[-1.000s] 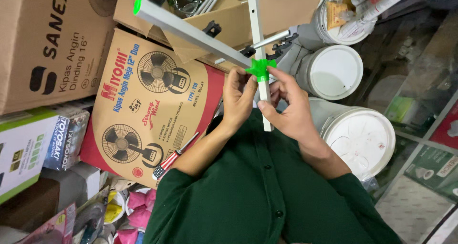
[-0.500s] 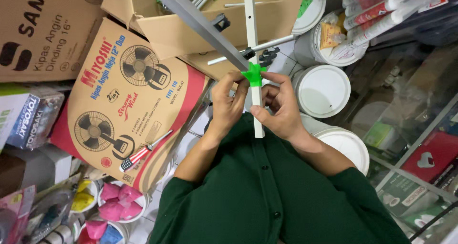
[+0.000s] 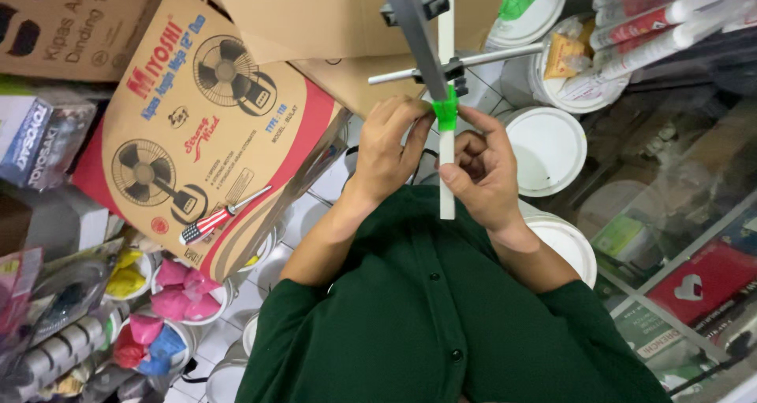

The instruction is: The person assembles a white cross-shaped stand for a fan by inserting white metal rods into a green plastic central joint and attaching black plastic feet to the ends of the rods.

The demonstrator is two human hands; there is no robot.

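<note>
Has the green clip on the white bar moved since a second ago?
Cannot tell. The green clip sits between both hands' fingertips as before; the head camera shifted, so its change against the fan box may be only apparent.

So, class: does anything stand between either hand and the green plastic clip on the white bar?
Nothing visible does. The left hand and the right hand both have fingertips on the green plastic clip, which sits on the white bar just below the grey metal crossbar.

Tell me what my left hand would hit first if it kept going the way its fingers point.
Probably the green clip on the white rod: the left hand points right at it, fingertips already touching or nearly so.
</note>
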